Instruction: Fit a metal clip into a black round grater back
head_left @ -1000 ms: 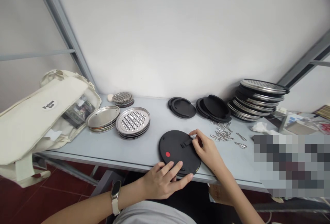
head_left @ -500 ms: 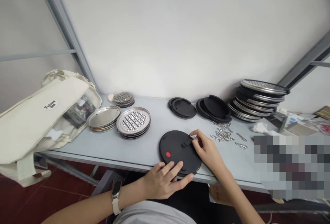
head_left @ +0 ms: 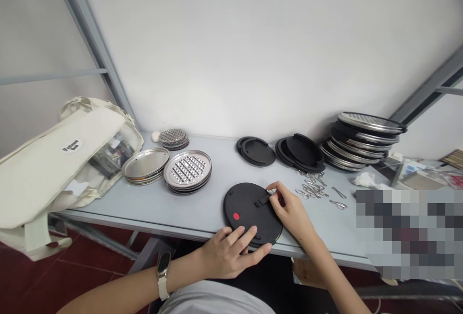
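Stacks of graters (head_left: pixel 187 170) and black lids (head_left: pixel 299 152) are sitting farther along the tabletop (head_left: pixel 202 210), with metal clips (head_left: pixel 313 189) lying just beyond the black disc (head_left: pixel 249 217). The open left hand (head_left: pixel 231 252) is pressing on the disc's near edge, while the right hand (head_left: pixel 291 210) is pinching its small strap (head_left: pixel 262 200).
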